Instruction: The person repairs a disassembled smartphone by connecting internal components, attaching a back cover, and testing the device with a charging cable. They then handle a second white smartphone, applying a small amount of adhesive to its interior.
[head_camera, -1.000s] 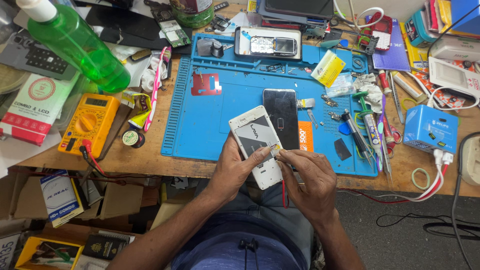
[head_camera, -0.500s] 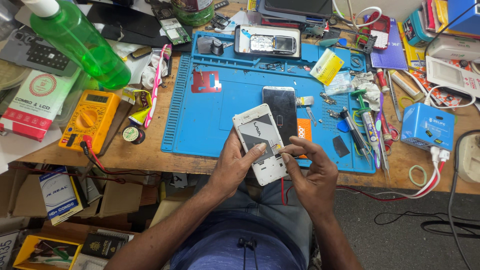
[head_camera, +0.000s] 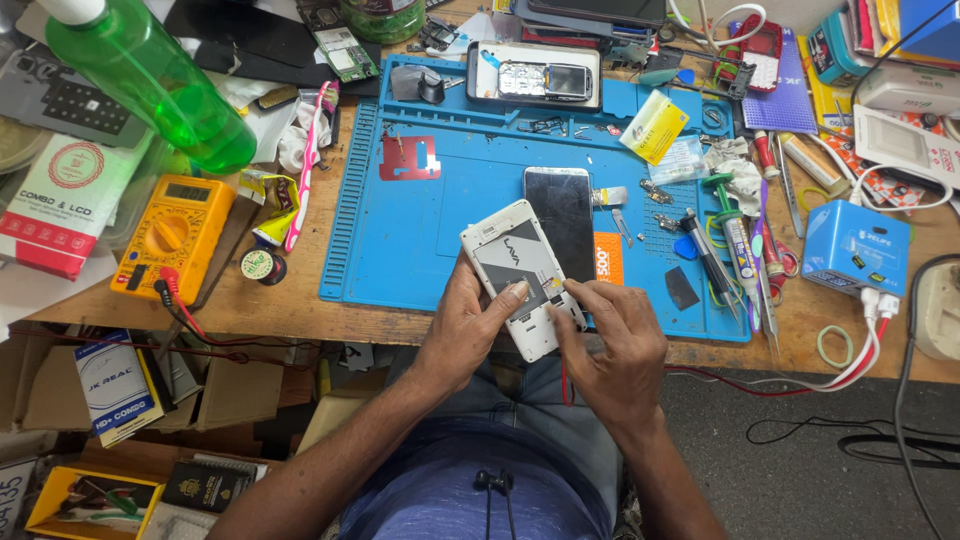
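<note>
Left hand (head_camera: 470, 330): grip closed around the white rectangular opened phone (head_camera: 520, 275), thumb across its back.
Right hand (head_camera: 615, 345): fingertips pinched on the phone's lower right edge.
Beyond the grip: black glass screen panel (head_camera: 560, 220) on the blue ribbed work mat (head_camera: 400, 240), table (head_camera: 270, 310) beneath.

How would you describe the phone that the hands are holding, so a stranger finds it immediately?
Start at the blue work mat on the wooden bench. At its near edge, the left hand and right hand hold a white phone, back open and tilted. Unlike the dark phone lying flat beside it, it is white and lifted.
</note>
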